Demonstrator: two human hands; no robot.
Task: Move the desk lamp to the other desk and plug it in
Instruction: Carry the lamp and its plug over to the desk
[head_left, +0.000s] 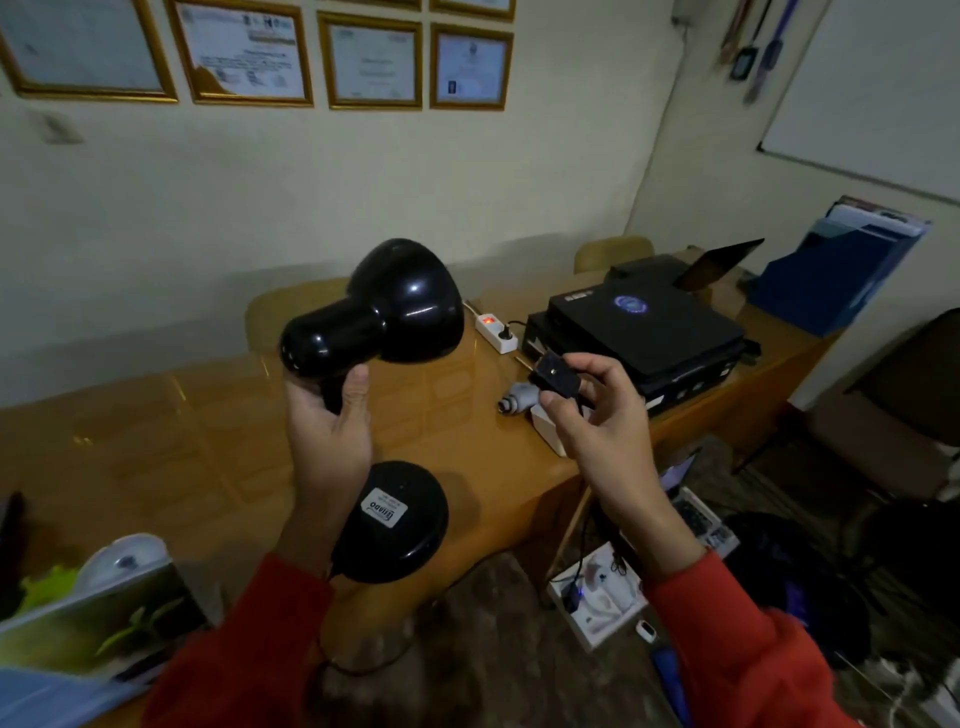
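Observation:
A glossy black desk lamp hangs in the air above the brown wooden desk. My left hand grips its neck, just under the shade. Its round base, with a white label, hangs below my wrist. My right hand pinches the lamp's black plug, prongs pointing left and up. The cord drops from this hand toward the floor. A white power strip with a glowing red switch lies on the desk beyond the plug, with one black plug in it.
A black printer stands on the desk at the right, a blue file holder behind it. A white box and a grey adapter lie near the desk's front edge. Boxes, cables and clutter cover the floor at right. Books lie at lower left.

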